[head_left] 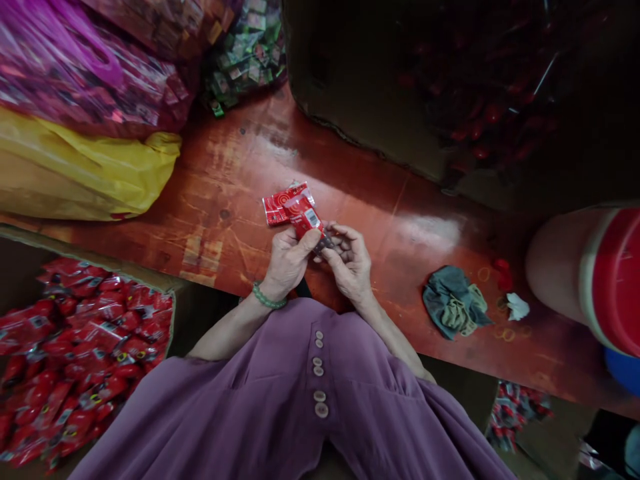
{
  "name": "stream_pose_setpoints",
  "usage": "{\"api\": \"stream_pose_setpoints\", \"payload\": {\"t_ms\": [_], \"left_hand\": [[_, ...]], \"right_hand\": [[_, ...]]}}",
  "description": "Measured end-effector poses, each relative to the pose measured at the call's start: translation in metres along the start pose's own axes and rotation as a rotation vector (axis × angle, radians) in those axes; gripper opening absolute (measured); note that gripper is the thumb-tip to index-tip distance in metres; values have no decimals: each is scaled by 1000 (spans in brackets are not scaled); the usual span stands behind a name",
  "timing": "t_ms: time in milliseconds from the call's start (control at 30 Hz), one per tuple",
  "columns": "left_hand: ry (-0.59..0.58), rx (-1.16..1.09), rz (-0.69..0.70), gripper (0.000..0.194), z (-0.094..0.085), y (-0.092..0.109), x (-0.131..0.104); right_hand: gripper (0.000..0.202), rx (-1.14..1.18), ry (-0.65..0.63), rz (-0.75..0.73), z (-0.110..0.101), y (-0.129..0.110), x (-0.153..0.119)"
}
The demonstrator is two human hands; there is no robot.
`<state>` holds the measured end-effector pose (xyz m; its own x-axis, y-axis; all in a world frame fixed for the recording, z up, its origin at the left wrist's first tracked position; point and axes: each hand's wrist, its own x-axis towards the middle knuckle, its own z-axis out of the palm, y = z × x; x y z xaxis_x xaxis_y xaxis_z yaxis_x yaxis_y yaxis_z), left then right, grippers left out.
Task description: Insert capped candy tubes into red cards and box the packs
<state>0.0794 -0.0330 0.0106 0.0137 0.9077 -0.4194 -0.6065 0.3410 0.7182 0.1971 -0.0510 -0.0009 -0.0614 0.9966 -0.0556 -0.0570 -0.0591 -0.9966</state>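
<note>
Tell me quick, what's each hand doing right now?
Left hand: closed, holding the shiny red plastic packet with a white barcode patch.
Right hand: curled at the packet's dark end; whether it grips can't be told.

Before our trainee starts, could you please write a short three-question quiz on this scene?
1. True or false: a green bracelet circles the wrist of the left hand.

2. Where is the crumpled cloth?
A) in the lower-left box
B) on the table, to the right of the right hand
C) over the yellow bag

3. Which hand or hands touch the red packet with the barcode label?

Key:
1. True.
2. B.
3. Both: the left thumb lies on its face, and the right fingers are at its lower end.
</note>
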Motion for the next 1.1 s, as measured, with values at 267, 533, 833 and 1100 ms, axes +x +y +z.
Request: {"api": "stream_pose_setpoints", "payload": {"t_ms": [267, 533, 833, 1100], "left_hand": [[-27, 4, -10, 41, -3, 2, -1], [-9, 68, 18, 32, -8, -2, -7], [148, 279, 140, 32, -46, 34, -43], [323, 528, 209, 57, -88, 118, -106]], "right_hand": [[26, 32, -18, -49, 2, -3, 8], [26, -36, 61, -72, -3, 8, 11], [21, -195, -208, -147, -8, 1, 13], [8, -507, -100, -360, -22, 1, 48]]}}
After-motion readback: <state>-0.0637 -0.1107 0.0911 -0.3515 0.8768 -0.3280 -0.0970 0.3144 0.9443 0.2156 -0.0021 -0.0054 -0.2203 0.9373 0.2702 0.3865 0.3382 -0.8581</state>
